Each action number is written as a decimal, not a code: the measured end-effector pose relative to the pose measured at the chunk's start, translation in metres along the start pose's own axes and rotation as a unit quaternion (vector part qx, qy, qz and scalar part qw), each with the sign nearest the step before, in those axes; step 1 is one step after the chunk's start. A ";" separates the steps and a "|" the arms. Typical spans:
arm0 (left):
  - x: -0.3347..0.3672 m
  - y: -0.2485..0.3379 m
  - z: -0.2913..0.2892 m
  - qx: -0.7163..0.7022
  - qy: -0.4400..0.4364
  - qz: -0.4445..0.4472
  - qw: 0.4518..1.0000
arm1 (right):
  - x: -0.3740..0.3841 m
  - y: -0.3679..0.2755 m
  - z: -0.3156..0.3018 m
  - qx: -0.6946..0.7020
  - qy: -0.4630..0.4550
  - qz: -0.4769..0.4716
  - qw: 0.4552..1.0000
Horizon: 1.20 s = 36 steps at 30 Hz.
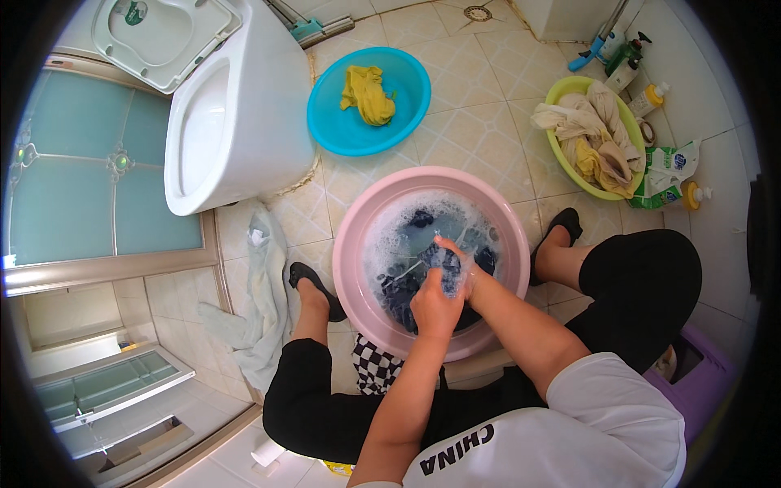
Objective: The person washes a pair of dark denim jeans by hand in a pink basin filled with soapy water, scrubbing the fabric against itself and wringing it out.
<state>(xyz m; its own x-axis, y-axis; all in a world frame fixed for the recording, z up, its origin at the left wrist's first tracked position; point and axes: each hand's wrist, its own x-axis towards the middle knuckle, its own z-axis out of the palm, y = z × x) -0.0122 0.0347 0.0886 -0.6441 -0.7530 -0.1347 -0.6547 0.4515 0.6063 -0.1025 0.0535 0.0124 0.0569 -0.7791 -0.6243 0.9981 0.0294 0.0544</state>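
Observation:
Between my legs stands a pink basin (348,268) of foamy water. Dark blue garment fabric (400,294) lies soaked in it, partly under suds. My left hand (438,306) and my right hand (460,268) meet above the water near the basin's middle. Both are closed on a bunched, sudsy part of the dark blue garment, which shows between the fingers. The garment's full shape is hidden by foam and water.
A blue basin (325,122) holding a yellow cloth (370,96) sits beyond, beside the white toilet (252,114). At far right, a green basin (561,154) holds pale cloths (598,122), with several bottles (647,99) along the wall. A grey towel (262,301) lies left.

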 end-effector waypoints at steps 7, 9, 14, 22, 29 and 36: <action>0.022 -0.011 -0.001 0.104 -0.064 -0.110 0.986 | 0.018 0.021 -0.016 -0.057 0.152 -0.136 0.977; 0.028 -0.021 0.000 0.096 -0.078 -0.143 0.982 | 0.016 0.022 -0.014 -0.208 0.255 -0.156 0.931; 0.050 -0.082 -0.001 0.016 -0.022 -0.227 0.974 | -0.011 -0.014 0.011 -0.357 0.259 -0.135 0.887; 0.019 -0.088 0.035 0.186 -0.120 -0.057 0.974 | 0.012 0.004 -0.062 -0.788 0.200 -0.213 0.543; 0.044 -0.132 0.057 0.101 -0.127 -0.160 0.974 | 0.033 -0.014 -0.090 -0.687 0.240 -0.105 0.678; 0.011 -0.026 0.021 -0.074 -0.056 0.073 0.993 | 0.010 -0.023 -0.036 -0.068 0.108 -0.073 0.989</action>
<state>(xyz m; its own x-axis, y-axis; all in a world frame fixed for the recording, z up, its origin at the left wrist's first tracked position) -0.0105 0.0243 0.0548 -0.7739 -0.6222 -0.1179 -0.4904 0.4710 0.7333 -0.1238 0.0676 -0.0232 -0.0984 -0.6299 -0.7704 0.9893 0.0221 -0.1445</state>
